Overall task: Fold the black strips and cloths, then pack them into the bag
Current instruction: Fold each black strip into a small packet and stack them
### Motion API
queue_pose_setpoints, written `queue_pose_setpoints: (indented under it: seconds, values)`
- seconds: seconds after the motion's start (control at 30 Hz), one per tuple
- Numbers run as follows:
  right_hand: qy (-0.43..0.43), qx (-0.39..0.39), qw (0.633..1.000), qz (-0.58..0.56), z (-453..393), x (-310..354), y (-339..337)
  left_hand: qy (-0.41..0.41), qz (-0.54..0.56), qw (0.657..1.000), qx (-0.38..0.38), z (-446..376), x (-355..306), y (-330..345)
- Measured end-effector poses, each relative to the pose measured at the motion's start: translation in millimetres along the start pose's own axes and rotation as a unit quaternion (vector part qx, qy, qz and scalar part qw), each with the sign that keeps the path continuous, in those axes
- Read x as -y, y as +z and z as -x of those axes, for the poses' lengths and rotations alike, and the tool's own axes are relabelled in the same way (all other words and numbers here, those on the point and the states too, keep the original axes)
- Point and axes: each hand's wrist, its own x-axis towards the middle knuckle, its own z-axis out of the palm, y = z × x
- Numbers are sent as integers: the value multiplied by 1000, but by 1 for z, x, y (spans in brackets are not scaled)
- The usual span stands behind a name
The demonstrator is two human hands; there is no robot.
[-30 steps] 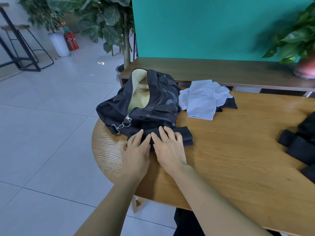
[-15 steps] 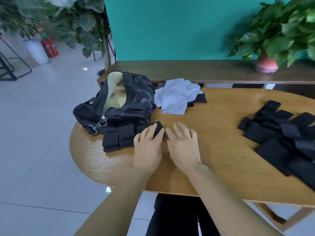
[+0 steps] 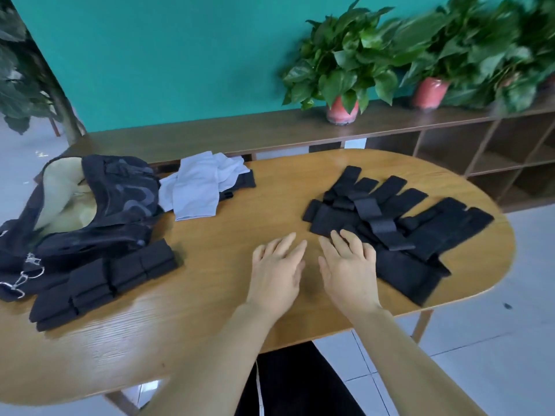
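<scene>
A heap of unfolded black strips (image 3: 399, 223) lies spread on the right half of the oval wooden table (image 3: 228, 223). My right hand (image 3: 348, 265) is flat, fingers straight, its fingertips at the heap's near-left edge. My left hand (image 3: 277, 268) hovers flat beside it over bare wood, holding nothing. A folded black strip bundle (image 3: 105, 277) rests at the left, just in front of the open black bag (image 3: 90, 205) with a pale lining. Light grey cloths (image 3: 201, 187) lie crumpled behind, over a black piece.
A long wooden bench (image 3: 240, 133) runs behind the table against a teal wall, carrying potted plants in pink pots (image 3: 342, 111). Open wooden shelving (image 3: 495, 157) stands at the right. A large leafy plant is at the far left. Tiled floor surrounds the table.
Both hands left the folded bundle by the bag and moved right across the table to the heap of loose strips. The view swung right with them.
</scene>
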Motion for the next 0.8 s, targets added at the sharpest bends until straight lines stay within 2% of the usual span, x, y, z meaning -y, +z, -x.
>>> queue_pose_setpoints:
  seconds: [0.3,0.53,0.8]
  values:
    - [85,-50,995,15,8,-82,-15,102,8,994,25,-50,-74,40]
    - [183,-10,983,6,8,-104,-16,164,-13,986,22,-81,-104,72]
    - [168,40,985,12,2,-97,-11,186,-23,981,-52,-89,-79,54]
